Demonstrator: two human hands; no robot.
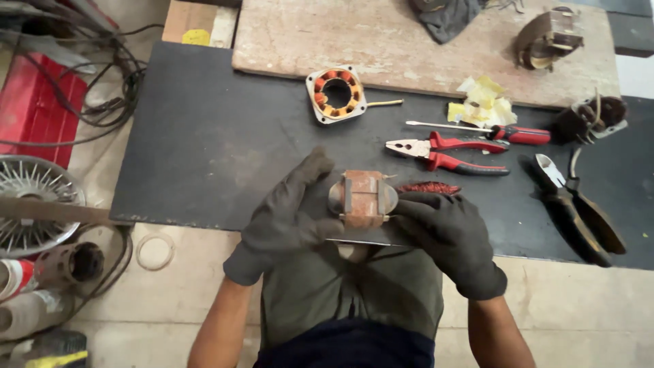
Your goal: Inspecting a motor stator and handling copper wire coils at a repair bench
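Both of my hands wear dark grey gloves. Between them I hold a small motor stator (363,197), a metal piece wrapped in brownish insulation, just above the near edge of a black mat (204,150). My left hand (286,218) grips its left side and my right hand (446,235) grips its right side. A bundle of reddish copper wire (429,187) lies on the mat just behind my right hand.
On the mat lie a square stator with copper windings (335,95), red-handled pliers (446,155), a red-handled screwdriver (504,132), large snips (579,204), yellow paper scraps (482,103) and another motor part (591,117). A wooden board (422,48) lies behind. A fan guard (30,204) and cables sit left.
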